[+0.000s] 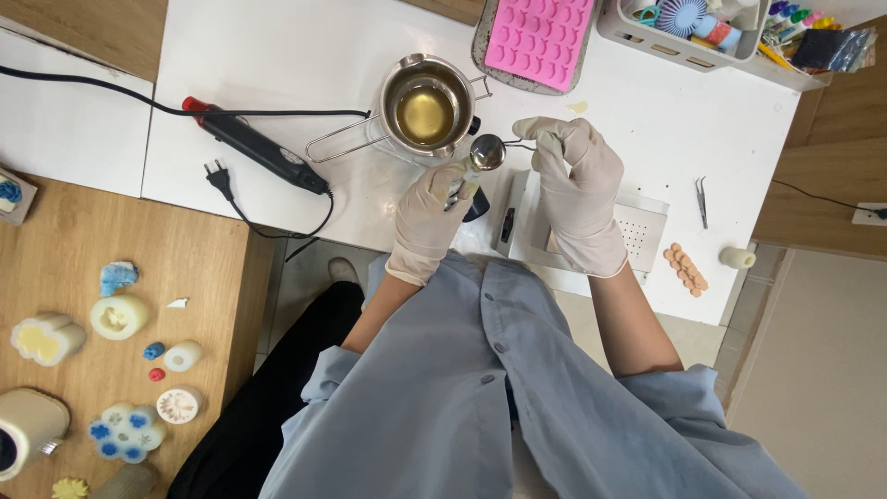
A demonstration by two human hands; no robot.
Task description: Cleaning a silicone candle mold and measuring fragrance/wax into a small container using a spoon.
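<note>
Ladle: a small round metal ladle (487,152), shiny, bowl up; its thin wire handle runs level toward the table's right edge, so the long axis lies left to right.
Right hand: the right hand (577,189), in a cream latex glove, has its fingertips pinched on the handle's end.
Left hand: the left hand (430,217), gloved alike, is closed round a small dark object just under the ladle bowl; what it is cannot be told.
Place: over the white table (277,55), near its front edge, just beside the melting pot (425,113).
Pot: steel, round, holding clear yellow liquid, with a long wire handle.
Around: a white box-shaped device (637,226) under the right hand; black heat gun (254,146) to the left; pink silicone mould (538,39) at the back edge; tweezers (701,200) toward the right edge.
</note>
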